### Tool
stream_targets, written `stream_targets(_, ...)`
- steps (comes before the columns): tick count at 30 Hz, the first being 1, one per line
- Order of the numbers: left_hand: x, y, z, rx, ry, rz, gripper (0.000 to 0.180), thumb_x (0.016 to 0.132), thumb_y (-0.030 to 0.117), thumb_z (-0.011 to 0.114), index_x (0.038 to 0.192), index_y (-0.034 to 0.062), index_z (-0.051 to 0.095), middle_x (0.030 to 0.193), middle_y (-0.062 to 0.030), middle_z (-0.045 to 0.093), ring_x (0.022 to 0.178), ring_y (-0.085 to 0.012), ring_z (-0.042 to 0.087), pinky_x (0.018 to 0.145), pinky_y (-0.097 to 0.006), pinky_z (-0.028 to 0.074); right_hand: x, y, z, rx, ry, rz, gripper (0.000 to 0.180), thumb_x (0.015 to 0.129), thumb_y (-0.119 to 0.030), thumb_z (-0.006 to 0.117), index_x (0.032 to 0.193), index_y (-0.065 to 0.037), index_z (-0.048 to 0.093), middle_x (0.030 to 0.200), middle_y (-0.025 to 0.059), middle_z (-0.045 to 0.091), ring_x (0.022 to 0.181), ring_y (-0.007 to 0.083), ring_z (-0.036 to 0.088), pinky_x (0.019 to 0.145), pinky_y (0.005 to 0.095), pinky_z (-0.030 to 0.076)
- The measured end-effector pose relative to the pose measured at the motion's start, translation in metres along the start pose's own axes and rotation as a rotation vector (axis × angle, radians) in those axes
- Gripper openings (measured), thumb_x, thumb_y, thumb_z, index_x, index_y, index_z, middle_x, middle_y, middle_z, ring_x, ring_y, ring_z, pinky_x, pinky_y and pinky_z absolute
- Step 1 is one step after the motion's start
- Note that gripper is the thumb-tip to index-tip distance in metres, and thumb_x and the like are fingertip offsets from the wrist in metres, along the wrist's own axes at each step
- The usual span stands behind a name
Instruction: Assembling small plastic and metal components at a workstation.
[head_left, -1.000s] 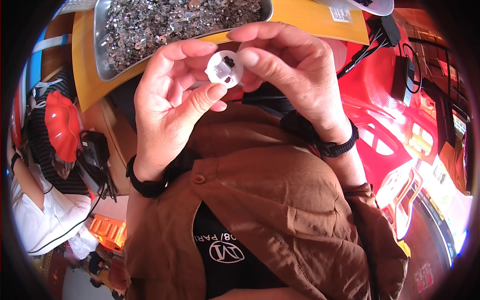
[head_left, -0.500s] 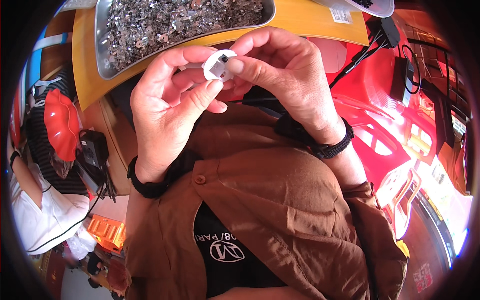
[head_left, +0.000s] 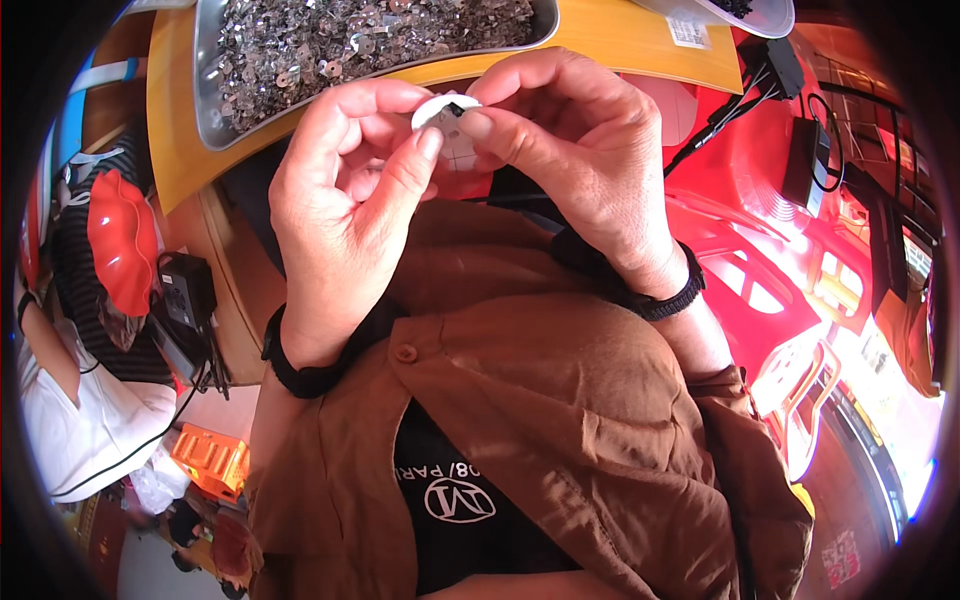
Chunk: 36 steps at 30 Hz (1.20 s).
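Both hands are pinched on the same small white round plastic cap (head_left: 445, 112) — left hand (head_left: 345, 200) gripping its near-left edge, right hand (head_left: 570, 150) on the right with a tiny dark piece — held up just short of the metal tray (head_left: 215, 90) on the yellow tabletop (head_left: 170, 130).

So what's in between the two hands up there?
In the head view, a small white round part with a dark bit on top sits pinched between the left hand and the right hand.
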<state>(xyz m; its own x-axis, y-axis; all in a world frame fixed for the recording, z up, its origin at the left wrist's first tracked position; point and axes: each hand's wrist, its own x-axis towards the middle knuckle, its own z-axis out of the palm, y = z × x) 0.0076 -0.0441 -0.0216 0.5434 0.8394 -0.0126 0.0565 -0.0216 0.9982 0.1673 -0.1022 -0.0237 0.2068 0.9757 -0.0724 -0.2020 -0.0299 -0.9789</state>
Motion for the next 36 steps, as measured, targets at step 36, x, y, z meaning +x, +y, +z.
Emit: stream_targets(36,0.001,0.004,0.003,-0.086,0.125,-0.016,0.016,0.085,-0.002,0.061,0.099,-0.0009,0.053,0.083,-0.0053,0.062,0.074,-0.0071,0.061,0.059,-0.019,0.051,0.007,0.007,0.001,0.172,-0.04,0.037,0.016,0.081,0.002,0.065,0.096,0.003,0.06,0.081,0.0064,0.065,0.073,0.0101,0.063,0.062,0.023,0.057)
